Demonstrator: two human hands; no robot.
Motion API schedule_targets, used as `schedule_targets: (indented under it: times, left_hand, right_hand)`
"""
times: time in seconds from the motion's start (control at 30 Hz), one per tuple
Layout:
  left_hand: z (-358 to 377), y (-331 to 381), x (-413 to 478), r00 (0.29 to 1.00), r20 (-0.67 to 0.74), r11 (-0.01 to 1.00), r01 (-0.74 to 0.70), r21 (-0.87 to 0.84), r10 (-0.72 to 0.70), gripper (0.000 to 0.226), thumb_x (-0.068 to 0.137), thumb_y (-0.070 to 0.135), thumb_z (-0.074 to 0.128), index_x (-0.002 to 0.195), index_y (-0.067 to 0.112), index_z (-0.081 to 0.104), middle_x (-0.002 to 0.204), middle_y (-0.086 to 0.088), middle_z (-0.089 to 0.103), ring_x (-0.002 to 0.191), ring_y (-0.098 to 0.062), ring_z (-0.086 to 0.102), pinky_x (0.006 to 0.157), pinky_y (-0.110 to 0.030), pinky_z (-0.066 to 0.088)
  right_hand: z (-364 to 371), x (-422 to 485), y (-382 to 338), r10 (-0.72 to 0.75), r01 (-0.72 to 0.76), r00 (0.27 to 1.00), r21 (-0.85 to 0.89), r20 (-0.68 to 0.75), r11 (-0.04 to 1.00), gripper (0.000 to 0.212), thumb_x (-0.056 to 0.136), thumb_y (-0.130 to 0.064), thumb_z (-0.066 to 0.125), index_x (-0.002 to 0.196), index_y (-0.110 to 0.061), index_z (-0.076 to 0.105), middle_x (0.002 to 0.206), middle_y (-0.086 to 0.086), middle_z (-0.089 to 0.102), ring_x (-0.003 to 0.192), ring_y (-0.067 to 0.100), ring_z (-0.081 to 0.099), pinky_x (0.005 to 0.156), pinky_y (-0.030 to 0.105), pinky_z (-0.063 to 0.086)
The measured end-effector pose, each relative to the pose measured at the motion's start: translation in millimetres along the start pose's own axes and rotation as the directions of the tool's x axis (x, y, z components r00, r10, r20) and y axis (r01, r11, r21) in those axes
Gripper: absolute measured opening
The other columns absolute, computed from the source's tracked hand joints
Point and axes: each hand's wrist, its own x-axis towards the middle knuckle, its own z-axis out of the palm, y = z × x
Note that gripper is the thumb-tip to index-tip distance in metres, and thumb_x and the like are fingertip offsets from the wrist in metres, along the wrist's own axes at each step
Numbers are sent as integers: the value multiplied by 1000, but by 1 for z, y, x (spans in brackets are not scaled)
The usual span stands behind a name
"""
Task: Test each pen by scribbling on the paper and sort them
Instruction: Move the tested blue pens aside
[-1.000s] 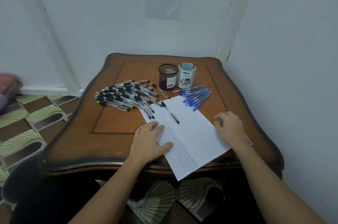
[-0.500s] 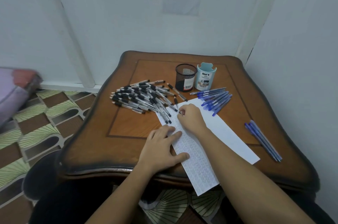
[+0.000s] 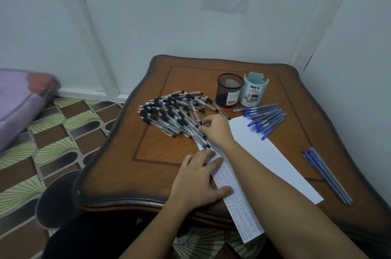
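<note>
Your right hand (image 3: 218, 129) pinches one black pen (image 3: 203, 113) at the pile (image 3: 169, 114), far left of the paper (image 3: 264, 153). Left hand (image 3: 201, 180) lies flat on the paper, fingers (image 3: 206, 154) released. Risk: the pens overlap, so lifting could drag neighbours across the surface (image 3: 148, 174) or off it.

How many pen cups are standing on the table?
2: the black mesh cup near the far edge, and the light blue organizer just to its right. None seems hidden.

1. Your head camera looks from above and behind your left hand (image 3: 201, 182) and right hand (image 3: 218, 129), close in.
2. It faces forward and down: table (image 3: 127, 174) beneath them, wall (image 3: 169, 26) beyond them.
</note>
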Motion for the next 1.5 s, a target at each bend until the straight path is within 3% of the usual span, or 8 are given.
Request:
schedule_targets:
  times: [0.3,0.43,0.53,0.73,0.87,1.1,1.2,1.5]
  left_hand:
    - [1,0,-1,1000,-9,1000,1,-2,-1,78,79,81,40,143,38,41,154,5,31,140,-14,26,113,-35,16]
    - [-3,2,-1,1000,21,1000,18,2,-18,79,80,80,42,147,40,33,160,5,18,145,-14,15,115,-34,6]
    - [-3,2,-1,998,49,999,40,34,-42,81,80,79,43,149,40,27,162,6,10,147,-12,7,115,-32,-1]
    - [-3,1,0,996,82,999,30,11,-31,87,73,86,43,147,42,32,159,11,16,147,-8,0,112,-27,-8]
    - [-2,2,-2,999,30,998,19,-60,-17,79,71,88,38,135,43,48,149,13,31,144,-9,12,114,-32,4]
    - [8,-2,-1,992,-122,990,11,-138,-28,40,87,61,41,113,39,63,121,10,47,116,-7,44,104,-40,34]
    - [3,1,-2,997,-16,994,79,-81,-80,65,79,72,33,134,41,49,145,6,36,132,-13,34,113,-37,23]
    - [-4,5,0,975,159,980,133,149,-157,107,65,91,12,155,33,8,164,3,-6,149,-14,-11,113,-41,-21]
  right_hand:
    - [10,6,-17,-29,29,997,3,75,1000,17,90,-17,72,80,-5,65,67,3,55,59,11,50,56,23,38]
    - [3,4,-13,-33,26,995,75,91,997,19,90,-13,71,104,-1,71,96,12,70,87,23,65,77,34,53]
    - [-19,1,7,-34,31,998,42,55,999,33,93,-9,65,126,-7,65,119,8,67,106,20,61,88,26,44]
    - [-90,-15,79,-9,-41,975,-221,-223,974,28,82,8,60,90,-13,76,105,12,68,98,31,61,80,33,47]
    - [-117,-32,115,-66,-7,966,-279,-250,960,29,74,11,59,82,-12,76,85,5,62,78,23,54,63,15,37]
    - [-124,-43,126,-82,21,934,-177,-347,984,30,80,17,48,86,-1,71,90,18,67,78,31,63,69,27,55]
    - [-130,-47,125,-34,-22,954,-179,-299,984,28,85,17,49,89,1,72,98,15,64,76,22,58,54,6,43]
    - [-135,-51,133,-122,82,987,-330,-101,940,13,86,-1,70,95,-6,78,105,11,67,99,28,60,82,27,41]
